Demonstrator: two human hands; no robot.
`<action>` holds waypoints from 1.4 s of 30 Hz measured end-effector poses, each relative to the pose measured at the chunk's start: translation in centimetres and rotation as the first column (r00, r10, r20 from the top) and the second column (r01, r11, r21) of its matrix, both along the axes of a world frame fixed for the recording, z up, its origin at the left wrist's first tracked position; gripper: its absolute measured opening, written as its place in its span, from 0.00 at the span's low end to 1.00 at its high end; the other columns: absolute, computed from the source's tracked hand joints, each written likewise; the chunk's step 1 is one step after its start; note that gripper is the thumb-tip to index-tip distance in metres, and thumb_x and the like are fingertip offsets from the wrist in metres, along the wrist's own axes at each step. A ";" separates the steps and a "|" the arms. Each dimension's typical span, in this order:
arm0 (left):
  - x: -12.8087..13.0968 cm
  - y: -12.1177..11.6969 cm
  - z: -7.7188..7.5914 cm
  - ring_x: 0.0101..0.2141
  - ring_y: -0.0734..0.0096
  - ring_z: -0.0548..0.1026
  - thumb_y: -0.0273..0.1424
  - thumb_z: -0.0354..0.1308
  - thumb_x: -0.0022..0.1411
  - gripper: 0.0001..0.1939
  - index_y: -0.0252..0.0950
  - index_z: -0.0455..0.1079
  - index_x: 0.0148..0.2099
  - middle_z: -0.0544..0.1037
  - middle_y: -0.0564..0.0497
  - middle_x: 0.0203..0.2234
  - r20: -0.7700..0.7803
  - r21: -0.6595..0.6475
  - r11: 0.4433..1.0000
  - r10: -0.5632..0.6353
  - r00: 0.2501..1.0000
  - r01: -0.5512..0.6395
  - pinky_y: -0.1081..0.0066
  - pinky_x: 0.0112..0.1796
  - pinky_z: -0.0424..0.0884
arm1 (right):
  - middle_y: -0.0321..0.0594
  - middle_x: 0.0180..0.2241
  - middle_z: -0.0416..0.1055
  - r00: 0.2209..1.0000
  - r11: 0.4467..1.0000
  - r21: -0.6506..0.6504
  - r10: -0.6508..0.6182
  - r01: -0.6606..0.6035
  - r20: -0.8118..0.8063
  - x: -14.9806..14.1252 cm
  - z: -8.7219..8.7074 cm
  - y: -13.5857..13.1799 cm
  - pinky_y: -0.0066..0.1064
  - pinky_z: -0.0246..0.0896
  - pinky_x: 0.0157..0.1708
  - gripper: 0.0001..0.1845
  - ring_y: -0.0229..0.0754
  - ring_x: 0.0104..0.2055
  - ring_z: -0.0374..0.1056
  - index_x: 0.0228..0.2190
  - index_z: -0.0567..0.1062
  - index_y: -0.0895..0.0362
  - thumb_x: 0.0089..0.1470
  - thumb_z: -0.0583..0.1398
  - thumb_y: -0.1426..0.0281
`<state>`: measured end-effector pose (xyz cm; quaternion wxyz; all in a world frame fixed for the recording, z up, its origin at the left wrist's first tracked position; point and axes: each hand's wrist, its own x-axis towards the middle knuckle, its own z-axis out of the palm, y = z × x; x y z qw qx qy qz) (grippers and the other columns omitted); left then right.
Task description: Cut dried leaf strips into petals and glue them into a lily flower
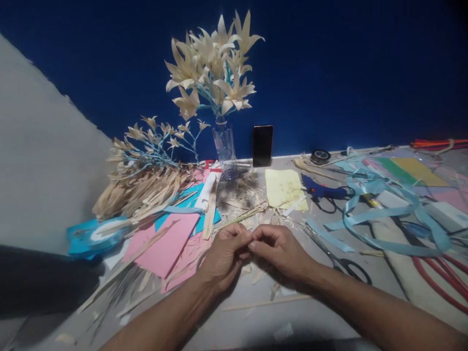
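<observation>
Took the clear bottle (224,141) as landmark, packed at the neck with pale flowers (219,68). Logged a dark phone (262,146) upright just to its right, before the blue wall (347,73). Noted smaller flower sprigs (153,144) and a dried husk bundle (137,192) to its left, pink paper (171,243) front-left. Saw yellow paper (285,187) front-right, then a blue glue gun (323,190), with looped blue ribbon (395,212) farther right. Found scissors (338,261) front-right of the bottle, close by the right forearm.

Spotted the left hand (224,256) and right hand (283,248) in front of the bottle, both curled, thumbs and fingertips pinched closed and meeting. Could not tell what, if anything, was held.

Recorded a thin greenish stalk (239,216) in front of the bottle, just beyond the hands; long axis slanted, far end toward the yellow paper, near end toward the left hand.

Lost the spot between the fingertips behind thumbs and fingers. Could barely sort the tangled scraps at the bottle's foot, blurred and shadowed. Had both forearms cut off by the lower edge.
</observation>
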<state>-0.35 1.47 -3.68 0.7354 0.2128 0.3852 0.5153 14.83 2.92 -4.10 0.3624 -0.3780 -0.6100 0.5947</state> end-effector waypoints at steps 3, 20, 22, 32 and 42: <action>-0.1 0.1 0.1 0.19 0.81 0.63 0.34 0.75 0.47 0.20 0.34 0.65 0.23 0.68 0.56 0.16 -0.006 -0.003 1.000 -0.014 1.000 0.014 0.78 0.22 0.57 | 0.35 0.24 0.69 0.998 0.997 -0.049 0.061 -0.063 -0.034 0.3 -0.2 0.2 0.27 0.55 0.27 0.18 0.36 0.26 0.61 0.27 0.77 0.59 0.59 0.61 0.58; -0.4 0.5 0.4 0.18 0.81 0.62 0.35 0.74 0.48 0.19 0.33 0.66 0.22 0.65 0.57 0.14 -0.028 0.008 1.000 0.017 0.999 -0.017 0.78 0.22 0.59 | 0.33 0.21 0.66 0.995 0.993 -0.071 0.093 -0.091 0.032 0.4 0.3 0.3 0.25 0.56 0.25 0.20 0.34 0.24 0.61 0.27 0.73 0.57 0.63 0.57 0.56; -0.4 0.4 0.3 0.18 0.80 0.64 0.35 0.74 0.48 0.19 0.33 0.66 0.22 0.68 0.55 0.16 -0.036 0.013 1.000 0.010 0.999 -0.010 0.78 0.22 0.58 | 0.33 0.21 0.66 0.995 0.987 -0.128 0.101 -0.102 -0.015 0.3 0.1 0.3 0.24 0.55 0.24 0.22 0.34 0.23 0.60 0.28 0.74 0.58 0.63 0.56 0.53; 0.1 -0.1 0.1 0.17 0.79 0.60 0.44 0.69 0.55 0.20 0.32 0.71 0.24 0.63 0.57 0.12 -0.145 0.045 0.999 0.029 0.989 -0.023 0.76 0.22 0.58 | 0.39 0.22 0.76 0.957 0.925 -0.379 -0.078 -0.036 -0.280 -0.3 -0.1 0.8 0.26 0.54 0.22 0.19 0.34 0.21 0.63 0.24 0.78 0.60 0.43 0.73 0.57; 0.1 -0.3 0.5 0.18 0.77 0.61 0.46 0.66 0.57 0.25 0.31 0.78 0.47 0.66 0.57 0.15 -0.144 0.066 0.998 -0.007 0.990 0.017 0.74 0.22 0.59 | 0.42 0.22 0.78 0.942 0.945 -0.323 -0.152 0.050 -0.300 -0.5 0.0 0.7 0.36 0.70 0.29 0.16 0.44 0.25 0.74 0.25 0.81 0.60 0.44 0.72 0.58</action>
